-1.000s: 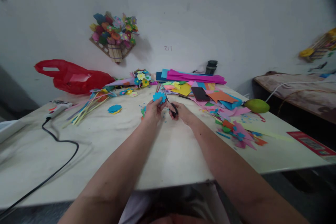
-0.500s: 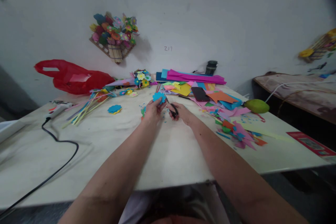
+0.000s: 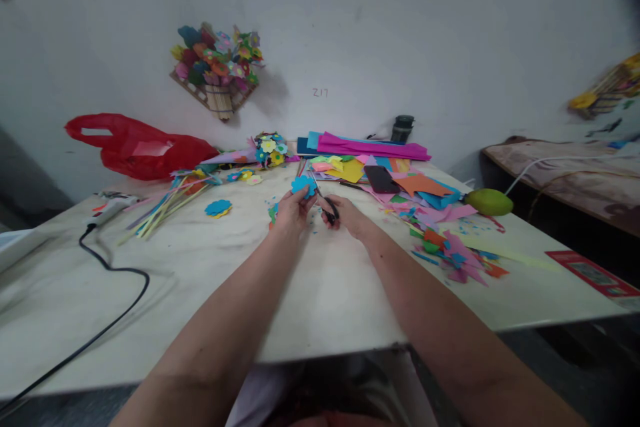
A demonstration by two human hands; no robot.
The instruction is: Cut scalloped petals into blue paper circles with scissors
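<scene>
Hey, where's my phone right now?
In the head view, the phone lies right of centre on the colored paper, just left of the orange sheet.

Blue scalloped flower (image 3: 303, 185) in left hand (image 3: 294, 209), beside scissors (image 3: 329, 209).

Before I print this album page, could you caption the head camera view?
Left hand holding a blue paper flower, right hand holding scissors, colourful scraps nearby.

Both bare arms are reaching forward, hands nearly meeting.
The left hand (image 3: 294, 211) is pinching with thumb and fingers; the right hand (image 3: 342, 215) is curling its fingers inward, while both forearms are angling inward from the lower corners.
</scene>
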